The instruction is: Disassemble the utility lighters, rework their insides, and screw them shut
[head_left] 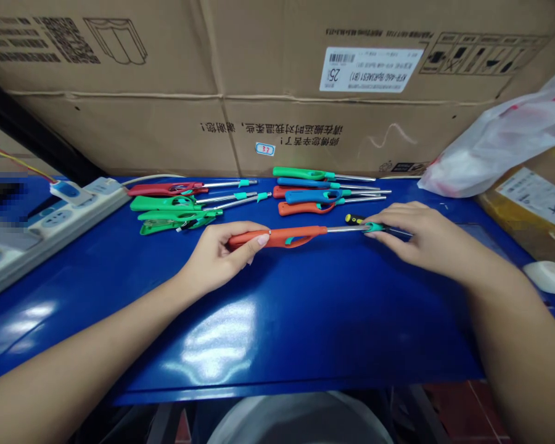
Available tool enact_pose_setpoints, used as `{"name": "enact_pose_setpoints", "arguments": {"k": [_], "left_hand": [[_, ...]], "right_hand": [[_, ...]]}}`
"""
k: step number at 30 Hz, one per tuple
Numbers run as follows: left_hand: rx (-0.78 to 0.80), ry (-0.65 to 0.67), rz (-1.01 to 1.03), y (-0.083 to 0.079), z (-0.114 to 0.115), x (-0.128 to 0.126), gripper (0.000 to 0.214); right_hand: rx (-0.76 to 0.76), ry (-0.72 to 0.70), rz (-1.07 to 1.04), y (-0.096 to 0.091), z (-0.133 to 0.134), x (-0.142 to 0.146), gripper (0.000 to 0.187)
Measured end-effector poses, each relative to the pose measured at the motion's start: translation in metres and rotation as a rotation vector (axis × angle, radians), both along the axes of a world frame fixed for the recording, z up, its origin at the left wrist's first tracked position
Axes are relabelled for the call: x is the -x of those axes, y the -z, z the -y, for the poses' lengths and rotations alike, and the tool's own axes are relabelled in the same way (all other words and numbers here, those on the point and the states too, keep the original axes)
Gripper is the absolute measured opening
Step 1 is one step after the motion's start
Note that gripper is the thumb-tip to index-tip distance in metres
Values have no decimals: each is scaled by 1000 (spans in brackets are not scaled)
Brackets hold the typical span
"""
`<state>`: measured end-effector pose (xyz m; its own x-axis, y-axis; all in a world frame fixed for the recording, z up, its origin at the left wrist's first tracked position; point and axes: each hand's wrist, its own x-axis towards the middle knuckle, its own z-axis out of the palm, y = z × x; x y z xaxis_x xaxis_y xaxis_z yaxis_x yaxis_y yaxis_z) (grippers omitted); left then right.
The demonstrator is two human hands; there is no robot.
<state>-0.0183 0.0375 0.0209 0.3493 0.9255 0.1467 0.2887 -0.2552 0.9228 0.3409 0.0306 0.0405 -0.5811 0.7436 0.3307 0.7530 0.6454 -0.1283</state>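
My left hand (229, 256) is closed around the handle of an orange long-necked lighter (300, 234), thumb along its top. The lighter lies level above the blue table, its metal neck pointing right. At the neck's tip, my right hand (409, 231) pinches a small teal sleeve (374, 227); whether the sleeve is on the neck or just against it, I cannot tell. A yellow-and-black handle (354, 219) shows just behind my right fingertips, partly hidden. A thin dark rod (400, 232) shows under that hand; I cannot tell whether it belongs to the handle.
Several blue, green and orange lighters (312, 197) lie in a group behind my hands. Red and green lighters (166, 202), some with teal tips, lie further left. A power strip (55, 216) is at left, a cardboard box (166, 132) behind, a plastic bag (494, 132) at right.
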Motion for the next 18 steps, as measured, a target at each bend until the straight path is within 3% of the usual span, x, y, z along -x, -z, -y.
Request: {"name": "enact_pose_setpoints", "arguments": {"k": [5, 12, 15, 18], "left_hand": [[185, 99, 21, 0, 1, -1, 45], [322, 207, 45, -1, 9, -12, 41], [406, 255, 35, 0, 13, -16, 44], [456, 244, 25, 1, 14, -16, 45]], "right_hand": [[37, -77, 60, 7, 6, 14, 25], [49, -182, 52, 16, 17, 48, 29], [-15, -232, 66, 20, 20, 56, 30], [-34, -196, 27, 21, 20, 57, 30]]}}
